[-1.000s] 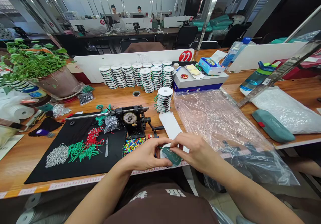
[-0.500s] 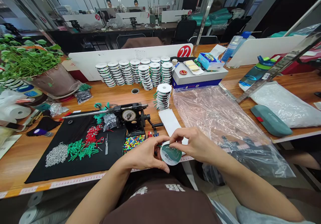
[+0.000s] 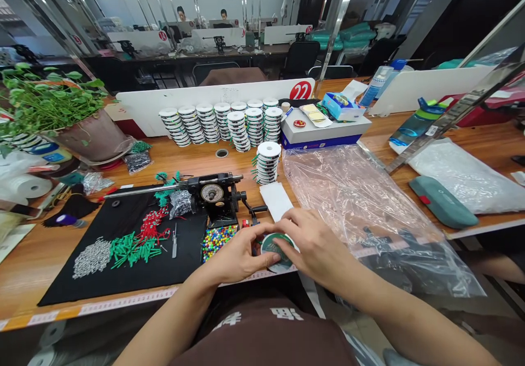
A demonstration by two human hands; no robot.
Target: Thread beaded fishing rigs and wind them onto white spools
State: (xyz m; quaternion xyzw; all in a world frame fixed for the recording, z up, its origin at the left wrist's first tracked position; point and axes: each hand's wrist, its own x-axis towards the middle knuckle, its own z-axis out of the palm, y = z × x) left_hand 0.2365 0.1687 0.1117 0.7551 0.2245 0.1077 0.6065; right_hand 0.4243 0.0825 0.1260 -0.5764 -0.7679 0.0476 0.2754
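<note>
Left hand (image 3: 240, 254) and right hand (image 3: 315, 240) hold a green-labelled spool (image 3: 278, 250), fingers (image 3: 289, 226) curled closed on its rim, just right of a hand-crank winder (image 3: 217, 196).

Crowded wooden workbench at station 22

A white divider (image 3: 213, 103) with a red 22 sign (image 3: 301, 90) stands behind stacks of white spools (image 3: 217, 125). A potted plant (image 3: 61, 109) sits left; a flat box (image 3: 324, 136), a clear plastic bag (image 3: 353, 202), a teal pencil case (image 3: 442, 202) and a water bottle (image 3: 416, 125) lie right.
</note>
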